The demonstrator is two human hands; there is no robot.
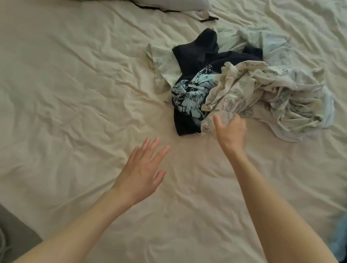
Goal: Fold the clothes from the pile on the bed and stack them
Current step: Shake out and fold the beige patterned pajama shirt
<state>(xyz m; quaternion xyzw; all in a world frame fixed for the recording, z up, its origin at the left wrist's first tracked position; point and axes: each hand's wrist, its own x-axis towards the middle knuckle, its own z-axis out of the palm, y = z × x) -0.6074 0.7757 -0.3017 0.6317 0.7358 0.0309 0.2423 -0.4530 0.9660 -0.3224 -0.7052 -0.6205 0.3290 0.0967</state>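
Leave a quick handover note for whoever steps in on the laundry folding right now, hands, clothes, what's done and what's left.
Left hand: open, fingers spread above the bed sheet, holding nothing.
Right hand: at the near edge of the clothes pile, on the cream printed garment; grip unclear.
Dark floral garment lies crumpled in the pile.
Done: no folded stack in view.
Left: fold everything, stack it.

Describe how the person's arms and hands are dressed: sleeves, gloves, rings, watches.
Both forearms are bare up to the frame edge, with no sleeves in view. The left hand and right hand are ungloved; no rings, watches or bracelets show.
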